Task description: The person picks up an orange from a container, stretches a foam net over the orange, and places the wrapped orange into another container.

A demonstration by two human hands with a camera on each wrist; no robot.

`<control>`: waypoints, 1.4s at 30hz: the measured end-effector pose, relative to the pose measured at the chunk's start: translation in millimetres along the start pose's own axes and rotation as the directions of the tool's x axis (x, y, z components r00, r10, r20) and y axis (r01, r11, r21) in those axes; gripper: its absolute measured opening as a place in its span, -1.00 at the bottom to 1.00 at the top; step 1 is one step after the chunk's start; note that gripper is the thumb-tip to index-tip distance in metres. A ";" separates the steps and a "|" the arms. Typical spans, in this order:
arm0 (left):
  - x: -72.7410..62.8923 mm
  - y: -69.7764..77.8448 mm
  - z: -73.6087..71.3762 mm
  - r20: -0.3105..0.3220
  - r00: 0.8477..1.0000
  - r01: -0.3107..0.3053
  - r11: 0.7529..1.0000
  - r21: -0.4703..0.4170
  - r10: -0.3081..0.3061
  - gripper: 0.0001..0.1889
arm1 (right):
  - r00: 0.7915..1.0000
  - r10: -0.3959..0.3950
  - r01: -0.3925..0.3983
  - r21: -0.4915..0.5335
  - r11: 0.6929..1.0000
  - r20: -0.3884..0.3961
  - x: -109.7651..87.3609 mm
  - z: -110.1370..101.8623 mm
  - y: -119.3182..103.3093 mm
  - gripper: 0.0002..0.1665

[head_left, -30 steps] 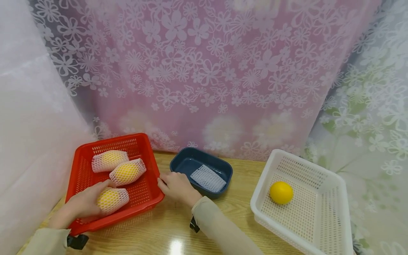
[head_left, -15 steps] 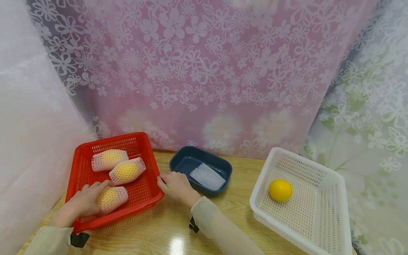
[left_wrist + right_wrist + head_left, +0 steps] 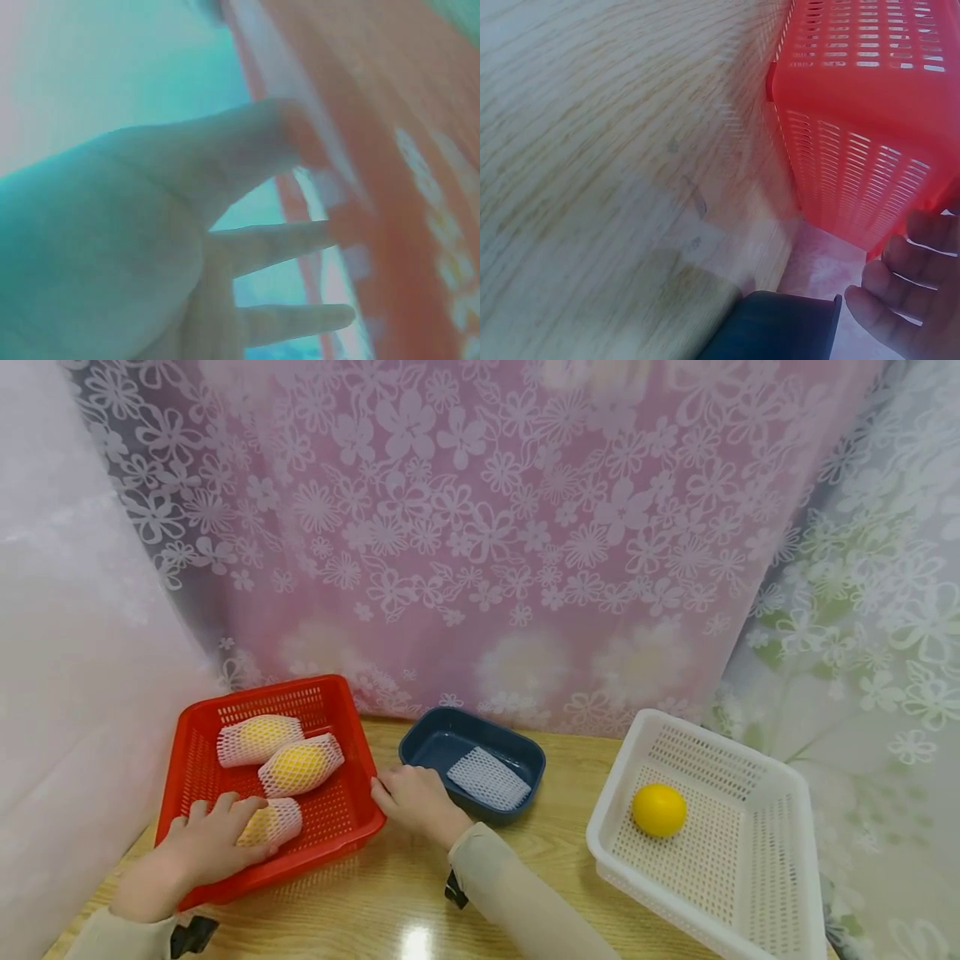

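My left hand point(image 3: 206, 847) is over the near left part of the red basket point(image 3: 358, 839), its fingers spread. It is right beside a yellow fruit in a white foam net sleeve point(image 3: 281, 822), partly hiding it. In the left wrist view the palm is bare and the fingers point(image 3: 277, 238) are straight. Two more netted yellow fruits lie farther back in that basket: one fruit point(image 3: 260, 739) behind the other fruit point(image 3: 302, 766). My right hand point(image 3: 418, 797) holds the basket's right rim; its thumb is hidden in the right wrist view.
A dark blue tray point(image 3: 431, 745) stands right of the red basket with a flat white foam net point(image 3: 489, 778) inside. At the right, a white basket point(image 3: 738, 935) contains one bare yellow fruit point(image 3: 659, 810). Floral curtains point(image 3: 487, 568) hang behind the wooden table point(image 3: 360, 918).
My left hand has loosened from around the near netted fruit, and its fingers have spread and lifted. The right hand has stayed at the basket's rim.
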State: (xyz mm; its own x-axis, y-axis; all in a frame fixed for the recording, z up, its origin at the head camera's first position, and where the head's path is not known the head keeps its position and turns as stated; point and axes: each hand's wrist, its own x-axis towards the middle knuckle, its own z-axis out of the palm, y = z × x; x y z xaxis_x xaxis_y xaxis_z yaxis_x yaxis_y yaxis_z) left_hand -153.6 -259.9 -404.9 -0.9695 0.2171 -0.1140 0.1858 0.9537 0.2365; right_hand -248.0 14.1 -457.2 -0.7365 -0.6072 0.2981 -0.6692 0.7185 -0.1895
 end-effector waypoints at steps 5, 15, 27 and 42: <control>-9.6 32.9 1.2 -0.104 0.992 -0.062 0.996 0.071 0.069 -0.38 | 0.998 -0.044 0.041 -0.078 0.996 -0.036 2.1 -2.8 -2.0 -0.59; -10.0 80.0 5.6 -0.285 0.918 -0.251 0.960 0.124 0.277 -0.46 | 0.990 -0.094 0.069 -0.222 0.972 -0.103 1.9 -13.7 -7.5 -0.65; 10.1 120.9 13.1 -0.541 0.728 -0.401 0.902 0.162 0.421 -0.76 | 0.995 0.002 -0.009 -0.062 0.998 -0.104 -29.8 -59.9 1.0 -0.74; 76.2 218.7 33.0 -0.551 0.505 -0.616 0.725 0.307 0.664 -0.81 | 0.961 0.101 -0.099 0.022 0.995 -0.256 -128.6 -132.9 48.7 -0.80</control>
State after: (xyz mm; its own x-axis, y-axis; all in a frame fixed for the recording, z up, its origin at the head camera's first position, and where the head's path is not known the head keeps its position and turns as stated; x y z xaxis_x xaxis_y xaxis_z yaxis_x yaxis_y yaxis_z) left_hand -181.6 -27.9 -393.7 -0.4550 0.6281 0.6313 0.7815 0.6214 -0.0549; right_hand -172.7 172.3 -380.5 -0.7505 -0.4240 0.5069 -0.5950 0.7673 -0.2390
